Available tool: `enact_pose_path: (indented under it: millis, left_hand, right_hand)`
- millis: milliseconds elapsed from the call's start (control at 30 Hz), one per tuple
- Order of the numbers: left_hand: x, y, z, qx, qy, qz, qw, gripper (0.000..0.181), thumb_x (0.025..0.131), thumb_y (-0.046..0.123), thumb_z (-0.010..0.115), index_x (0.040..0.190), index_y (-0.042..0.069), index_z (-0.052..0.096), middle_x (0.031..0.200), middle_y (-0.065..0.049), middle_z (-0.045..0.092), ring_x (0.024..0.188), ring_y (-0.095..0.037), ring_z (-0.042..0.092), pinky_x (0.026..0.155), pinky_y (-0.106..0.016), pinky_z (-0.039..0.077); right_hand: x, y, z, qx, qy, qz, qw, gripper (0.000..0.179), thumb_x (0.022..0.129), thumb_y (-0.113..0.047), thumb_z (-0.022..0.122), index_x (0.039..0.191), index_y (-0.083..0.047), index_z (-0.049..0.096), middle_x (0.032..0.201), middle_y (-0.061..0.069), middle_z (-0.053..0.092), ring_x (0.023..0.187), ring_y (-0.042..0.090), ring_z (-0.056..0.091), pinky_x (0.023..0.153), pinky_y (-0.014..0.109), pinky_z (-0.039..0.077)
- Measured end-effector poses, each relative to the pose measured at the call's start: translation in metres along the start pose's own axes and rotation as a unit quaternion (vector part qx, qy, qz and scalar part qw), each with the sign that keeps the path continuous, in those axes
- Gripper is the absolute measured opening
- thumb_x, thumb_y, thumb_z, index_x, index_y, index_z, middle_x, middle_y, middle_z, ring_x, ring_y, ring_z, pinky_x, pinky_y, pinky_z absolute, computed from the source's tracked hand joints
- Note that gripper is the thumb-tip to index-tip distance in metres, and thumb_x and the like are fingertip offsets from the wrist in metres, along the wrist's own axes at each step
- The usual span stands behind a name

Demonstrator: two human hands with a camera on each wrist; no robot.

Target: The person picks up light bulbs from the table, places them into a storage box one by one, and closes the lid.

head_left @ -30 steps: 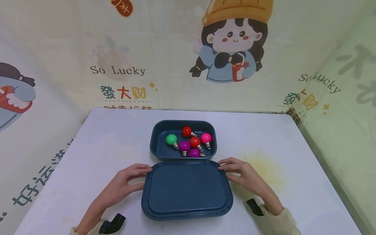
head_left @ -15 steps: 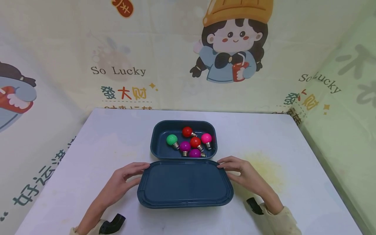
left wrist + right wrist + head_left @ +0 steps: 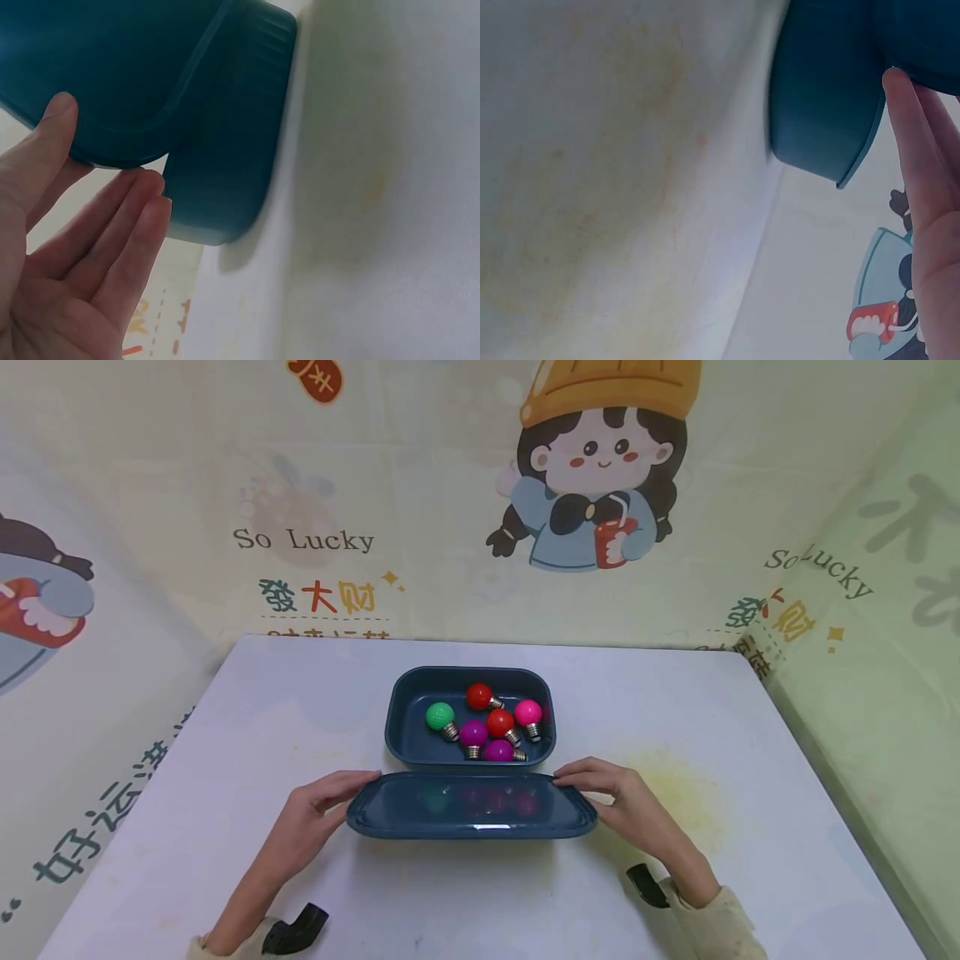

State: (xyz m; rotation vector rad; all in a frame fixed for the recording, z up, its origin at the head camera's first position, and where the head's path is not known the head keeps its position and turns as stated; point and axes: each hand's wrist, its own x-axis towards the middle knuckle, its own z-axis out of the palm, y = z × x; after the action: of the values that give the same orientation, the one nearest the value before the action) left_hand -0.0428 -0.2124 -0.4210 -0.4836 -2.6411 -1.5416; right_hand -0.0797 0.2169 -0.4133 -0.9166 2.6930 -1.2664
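Note:
Both hands hold a dark blue lid (image 3: pixel 472 818) by its two ends, tilted up so its near edge is raised. My left hand (image 3: pixel 306 818) grips the left end; in the left wrist view its thumb lies on the lid's face and the other fingers sit around the edge. At the right end, my right hand (image 3: pixel 626 800) holds the corner, fingertips on the rim, thumb mostly hidden. Right behind the lid stands a matching blue box (image 3: pixel 412 739). Inside it lie a green light bulb (image 3: pixel 439 717), two red light bulbs (image 3: pixel 479 696), a pink one (image 3: pixel 528 712) and two purple ones (image 3: pixel 473 733).
The white table (image 3: pixel 285 710) carries the box near its middle, and a yellowish stain (image 3: pixel 675 793) marks it on the right. A printed cloth (image 3: pixel 435 510) hangs behind and at both sides, close to the table's edges.
The lid has tipped up from lying nearly flat, its near edge rising, and now mirrors the bulbs. My left hand has shifted slightly up and left with it; the box has stayed put.

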Motion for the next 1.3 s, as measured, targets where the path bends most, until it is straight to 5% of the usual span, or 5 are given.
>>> enact_pose_path:
  millis: [167,433,800,1300]
  left_hand:
    - [0.001,0.001,0.001,0.013,0.028,0.019,0.9994,0.037,0.089,0.000,0.070,0.125,0.010,0.070,0.118,-0.006,0.071,0.109,0.006,0.061,0.088,-0.011,0.050]
    - [0.005,0.005,0.004,0.009,0.066,0.018,0.9976,0.022,0.090,0.002,0.070,0.108,0.011,0.077,0.098,0.003,0.074,0.087,-0.004,0.065,0.077,-0.020,0.056]
    - [0.007,0.006,0.008,-0.055,0.103,0.018,0.9930,0.025,0.087,-0.002,0.072,0.111,0.005,0.074,0.099,0.007,0.075,0.090,-0.005,0.070,0.079,-0.018,0.056]
    - [0.017,0.002,0.015,-0.076,0.159,-0.007,0.9844,0.031,0.085,0.000,0.075,0.115,0.006,0.073,0.103,0.001,0.072,0.096,-0.005,0.068,0.081,-0.019,0.056]
  right_hand:
    - [0.002,0.000,0.001,-0.004,0.021,-0.018,0.9996,0.036,0.080,0.004,0.079,0.108,-0.018,0.076,0.111,-0.006,0.072,0.103,0.012,0.067,0.090,0.020,0.054]
    - [0.007,-0.004,0.002,0.019,0.044,0.007,0.9988,0.019,0.085,-0.009,0.077,0.102,-0.018,0.076,0.099,-0.008,0.072,0.090,0.006,0.067,0.079,0.025,0.057]
    - [0.011,-0.008,0.002,0.084,0.091,-0.003,0.9923,0.035,0.081,0.005,0.076,0.113,-0.009,0.075,0.112,0.004,0.071,0.101,0.005,0.067,0.080,0.025,0.058]
    - [0.019,-0.009,0.005,0.035,0.131,0.042,0.9899,0.019,0.084,-0.009,0.079,0.100,-0.015,0.072,0.091,-0.005,0.066,0.085,0.008,0.062,0.070,0.022,0.059]
